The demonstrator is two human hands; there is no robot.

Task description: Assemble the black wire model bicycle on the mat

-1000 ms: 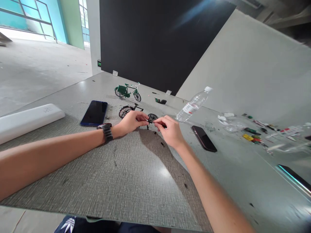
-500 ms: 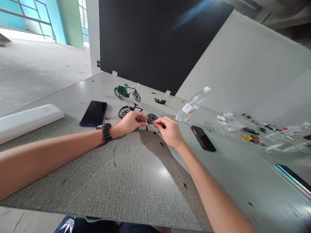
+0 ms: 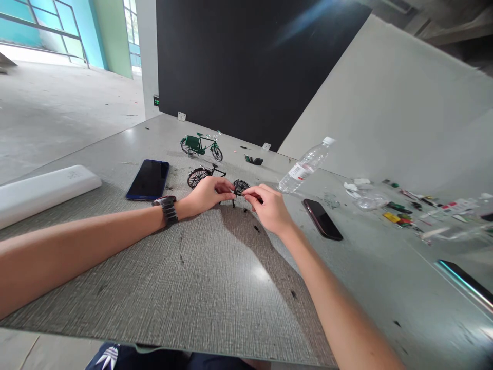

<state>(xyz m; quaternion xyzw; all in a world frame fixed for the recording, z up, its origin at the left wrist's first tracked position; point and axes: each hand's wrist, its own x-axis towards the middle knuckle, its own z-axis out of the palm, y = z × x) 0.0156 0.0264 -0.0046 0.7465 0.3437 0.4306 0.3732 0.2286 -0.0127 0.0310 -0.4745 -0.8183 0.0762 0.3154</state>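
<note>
My left hand (image 3: pixel 213 194), with a dark watch (image 3: pixel 168 209) on its wrist, is closed in a pinch on a small black model-bicycle part (image 3: pixel 238 193). My right hand (image 3: pixel 268 206) pinches the same thin part from the other side, so the fingertips nearly meet. The part's exact shape is mostly covered by the fingers. Just behind the fingertips shows a small spoked wheel (image 3: pixel 242 184). A black model bicycle (image 3: pixel 199 176) stands beyond my left hand, its front partly hidden. Farther back a finished-looking green model bicycle (image 3: pixel 200 145) stands upright.
Tiny black pieces (image 3: pixel 256 228) lie below my hands. A blue phone (image 3: pixel 148 180) and white power bank (image 3: pixel 50 192) are at left. To the right are a tilted plastic bottle (image 3: pixel 306 167), a dark phone (image 3: pixel 322 220) and scattered coloured parts (image 3: pixel 400 218). A black panel (image 3: pixel 239 67) rises behind.
Almost nothing differs. Both hands keep their pinch at the same place, with only a very slight shift of the right fingers.
</note>
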